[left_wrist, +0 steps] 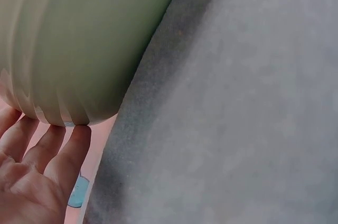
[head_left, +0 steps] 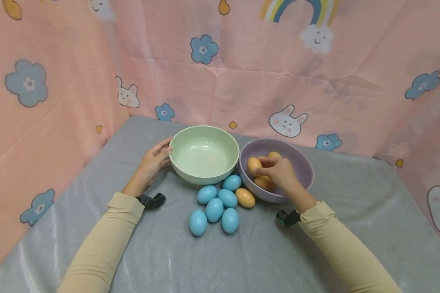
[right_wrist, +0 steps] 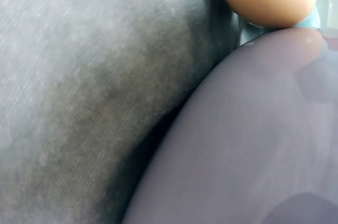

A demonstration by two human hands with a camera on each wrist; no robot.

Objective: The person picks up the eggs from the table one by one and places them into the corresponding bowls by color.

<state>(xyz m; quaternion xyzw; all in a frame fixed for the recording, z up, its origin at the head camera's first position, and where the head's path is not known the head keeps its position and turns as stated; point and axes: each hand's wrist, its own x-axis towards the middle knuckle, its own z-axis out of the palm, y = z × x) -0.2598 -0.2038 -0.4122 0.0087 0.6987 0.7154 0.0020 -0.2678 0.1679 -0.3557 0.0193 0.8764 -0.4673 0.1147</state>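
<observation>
My left hand (head_left: 152, 162) rests its fingertips against the outer side of a light green bowl (head_left: 205, 175). In the left wrist view, the fingers (left_wrist: 67, 155) reach out fairly straight and touch the bowl wall (left_wrist: 90, 49). Over a purple bowl (head_left: 303, 167), my right hand (head_left: 280, 173) pinches an orange egg (head_left: 254, 165) between thumb and fingers. Other orange eggs (head_left: 265, 183) lie inside that bowl, partly hidden by the hand. The right wrist view shows the purple bowl's outer wall (right_wrist: 227, 145) but not the hand.
Several blue eggs (head_left: 214, 210) lie grouped on the grey cloth (head_left: 242, 260) in front of the bowls. One orange egg (head_left: 245, 197) sits between them and the purple bowl. A pink printed curtain (head_left: 242, 89) hangs behind and at both sides.
</observation>
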